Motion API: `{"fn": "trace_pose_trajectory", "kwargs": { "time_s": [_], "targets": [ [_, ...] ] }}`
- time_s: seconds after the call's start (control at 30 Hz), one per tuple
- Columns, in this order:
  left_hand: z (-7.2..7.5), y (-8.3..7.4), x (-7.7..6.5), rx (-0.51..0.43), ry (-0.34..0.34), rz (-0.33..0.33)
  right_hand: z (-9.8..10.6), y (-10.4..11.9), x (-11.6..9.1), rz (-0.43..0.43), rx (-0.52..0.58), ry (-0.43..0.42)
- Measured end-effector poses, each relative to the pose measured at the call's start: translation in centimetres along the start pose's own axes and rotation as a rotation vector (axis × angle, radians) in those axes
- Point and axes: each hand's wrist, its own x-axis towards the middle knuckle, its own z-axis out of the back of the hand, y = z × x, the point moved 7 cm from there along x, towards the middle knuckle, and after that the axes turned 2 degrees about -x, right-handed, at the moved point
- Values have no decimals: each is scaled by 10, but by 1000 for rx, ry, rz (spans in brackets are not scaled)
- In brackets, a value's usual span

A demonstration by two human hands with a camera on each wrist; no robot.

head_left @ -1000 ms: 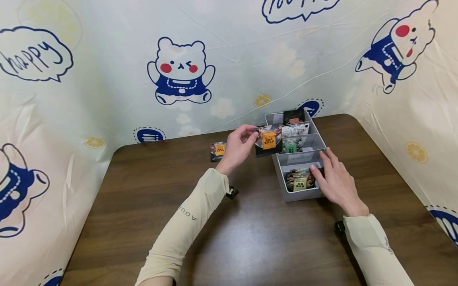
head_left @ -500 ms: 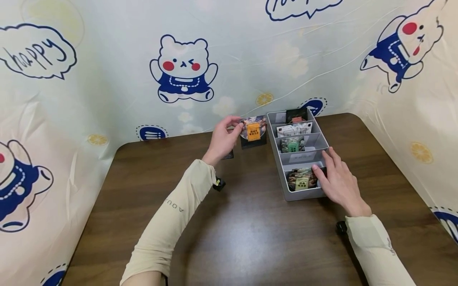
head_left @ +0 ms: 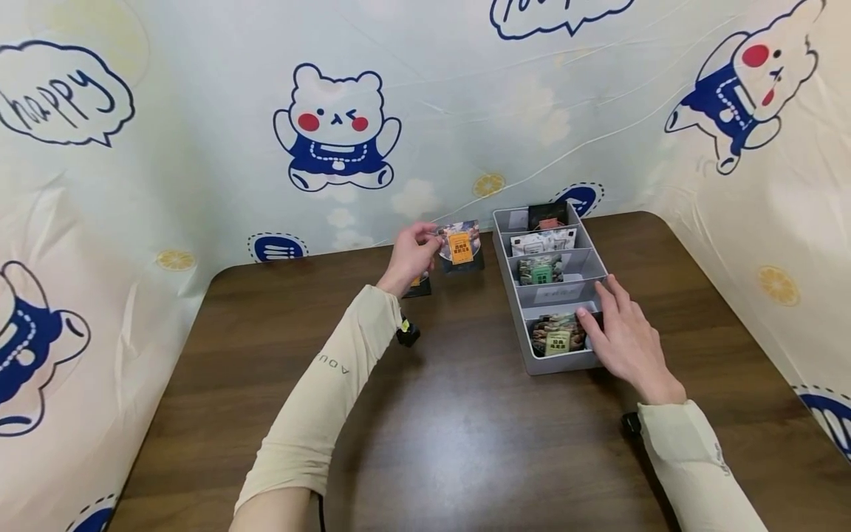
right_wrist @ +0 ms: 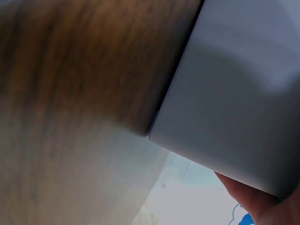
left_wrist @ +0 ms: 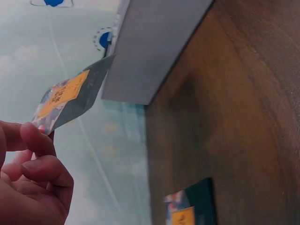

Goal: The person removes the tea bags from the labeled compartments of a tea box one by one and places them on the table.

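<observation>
My left hand (head_left: 411, 257) pinches a dark tea sachet (head_left: 460, 247) with an orange label by its left edge, between thumb and fingers. The sachet (left_wrist: 70, 96) stands tilted in the left wrist view, its far end overlapping the grey box there. A second orange-labelled tea sachet (head_left: 419, 288) lies on the table below that hand, partly hidden by it. At the right, my right hand (head_left: 631, 341) grips the right side of the grey divided box (head_left: 565, 363), thumb over the front compartment and fingers along the rim. In the right wrist view the box wall (right_wrist: 225, 103) hides most of that hand.
Inside the box are sachets with a yellow-green label (head_left: 558, 340), a green label (head_left: 541, 272), white packaging (head_left: 545, 242) and a red label (head_left: 548, 222), split by dividers. A printed curtain (head_left: 452, 133) hangs behind the brown table (head_left: 279, 355).
My left hand has carried the tea sachet leftward, away from the box, and now holds it over the table beside the box. The right hand has stayed on the box.
</observation>
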Motion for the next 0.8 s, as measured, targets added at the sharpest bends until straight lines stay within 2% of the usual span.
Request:
{"fn": "trace_pose_trajectory", "kwargs": {
  "time_s": [0.5, 0.8],
  "targets": [
    [-28, 44, 23, 139, -8, 90, -1, 1, 0, 11, 2, -20],
    [-34, 58, 30, 176, -32, 112, -1, -1, 0, 7, -5, -19]
  ]
}}
